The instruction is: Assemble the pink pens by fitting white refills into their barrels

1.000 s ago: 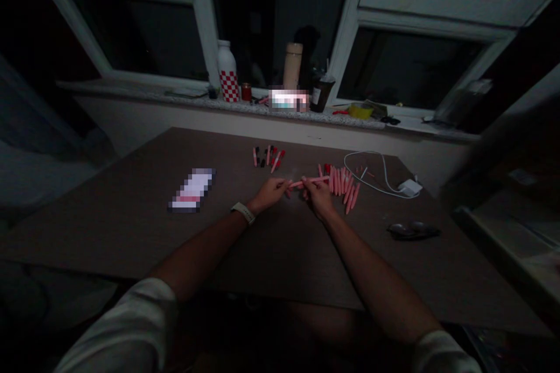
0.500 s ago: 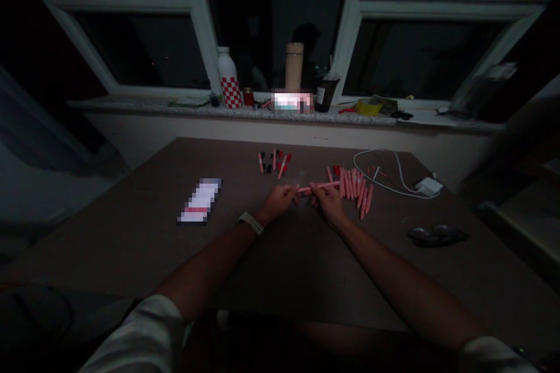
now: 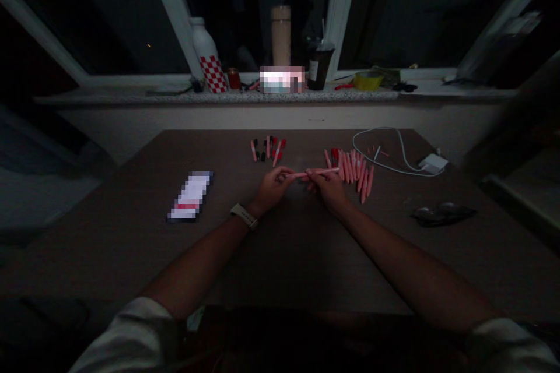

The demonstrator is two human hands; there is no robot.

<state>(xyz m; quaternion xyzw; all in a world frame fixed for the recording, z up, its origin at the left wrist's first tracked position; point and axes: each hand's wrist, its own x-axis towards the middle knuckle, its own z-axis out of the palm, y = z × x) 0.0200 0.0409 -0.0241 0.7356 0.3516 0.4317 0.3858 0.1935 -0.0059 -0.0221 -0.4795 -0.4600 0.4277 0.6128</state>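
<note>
Between my two hands lies a pink pen (image 3: 321,171), level above the table. My left hand (image 3: 274,186), with a pale watch band at the wrist, pinches its left end. My right hand (image 3: 327,187) has thumb and fingers closed round its middle, and the right end sticks out past the fingers. Beside my right hand is a row of pink pens (image 3: 350,166), with dark red pieces (image 3: 335,155) at its left side. Farther back on the left sits a small group of pink pens with black and red caps (image 3: 268,148).
A phone (image 3: 191,196) with a lit screen lies on the table (image 3: 280,262) at left. Eyeglasses (image 3: 441,214) rest at right, below a white charger (image 3: 433,162) and its looped cable. On the windowsill stand a checked bottle (image 3: 212,67), a tan flask (image 3: 280,35) and a dark cup (image 3: 320,67).
The view has tilted down and come a little closer. Both hands still hold the pen, with little visible shift between them.
</note>
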